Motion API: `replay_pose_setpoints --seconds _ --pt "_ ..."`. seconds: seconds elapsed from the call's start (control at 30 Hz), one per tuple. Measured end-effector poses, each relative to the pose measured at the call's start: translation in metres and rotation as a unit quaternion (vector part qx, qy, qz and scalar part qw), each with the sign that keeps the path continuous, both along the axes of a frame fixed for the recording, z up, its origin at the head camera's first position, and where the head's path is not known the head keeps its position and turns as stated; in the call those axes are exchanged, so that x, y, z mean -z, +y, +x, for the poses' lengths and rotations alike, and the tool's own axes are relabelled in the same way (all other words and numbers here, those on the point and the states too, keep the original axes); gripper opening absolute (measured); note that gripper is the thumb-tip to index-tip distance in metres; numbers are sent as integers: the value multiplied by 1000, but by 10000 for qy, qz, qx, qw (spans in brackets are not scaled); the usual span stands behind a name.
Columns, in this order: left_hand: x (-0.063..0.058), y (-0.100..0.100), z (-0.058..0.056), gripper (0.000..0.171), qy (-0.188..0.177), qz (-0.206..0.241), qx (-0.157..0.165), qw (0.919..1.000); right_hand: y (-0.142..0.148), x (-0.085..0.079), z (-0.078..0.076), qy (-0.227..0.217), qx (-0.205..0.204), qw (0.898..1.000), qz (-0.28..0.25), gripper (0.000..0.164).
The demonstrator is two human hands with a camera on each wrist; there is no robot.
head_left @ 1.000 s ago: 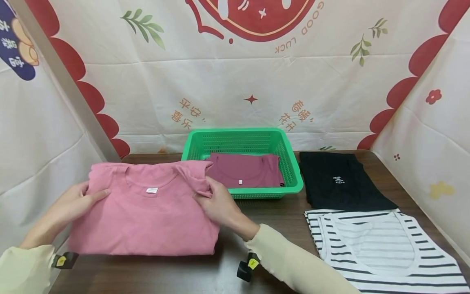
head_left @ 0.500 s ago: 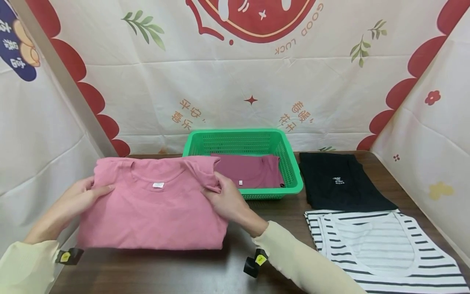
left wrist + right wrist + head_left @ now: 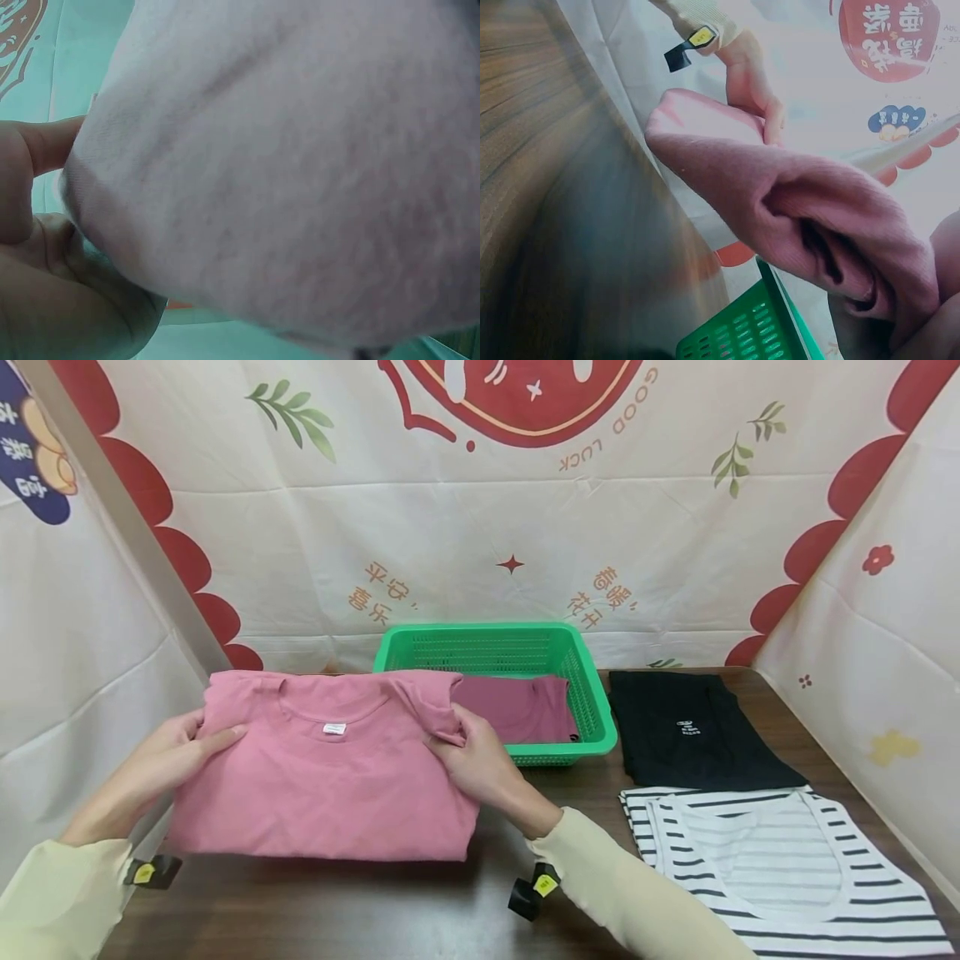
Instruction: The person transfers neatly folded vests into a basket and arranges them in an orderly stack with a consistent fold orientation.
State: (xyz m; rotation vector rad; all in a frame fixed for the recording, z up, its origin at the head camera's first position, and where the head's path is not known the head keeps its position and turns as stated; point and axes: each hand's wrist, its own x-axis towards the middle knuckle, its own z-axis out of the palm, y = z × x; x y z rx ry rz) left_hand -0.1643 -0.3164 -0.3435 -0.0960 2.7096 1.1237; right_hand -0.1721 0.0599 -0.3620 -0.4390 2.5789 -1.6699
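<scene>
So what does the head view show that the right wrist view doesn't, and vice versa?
Head only: black garment, striped garment, maroon garment, white neck label.
Right wrist only: red badge with white characters; dark gaps between fabric folds.
Both: pink shirt, held by left grip and right grip; green basket; wooden table.

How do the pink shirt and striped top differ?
Color: the pink shirt is plain pink; the striped top is white with dark stripes.
Pose: the left hand and right hand hold the pink shirt up; the striped top lies on the table.
Neck: the pink shirt's is shallower, the striped top's deeper.
Shared: both show a rounded neckline.
</scene>
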Motion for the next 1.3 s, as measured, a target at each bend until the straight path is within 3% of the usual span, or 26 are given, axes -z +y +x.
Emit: replay_pose_setpoints --seconds 0.33,0.57,1.3 --pt "-3 6 -3 67 68 39 10 10000 10 -5 -2 45 56 9997 -226 22" --pt "-7 12 -2 64 210 -176 71 9996 15 -6 -5 52 97 9992 -382 25" --pt "-11 26 -14 62 232 123 219 9994 32 -14 -12 54 276 9992 -281 18"
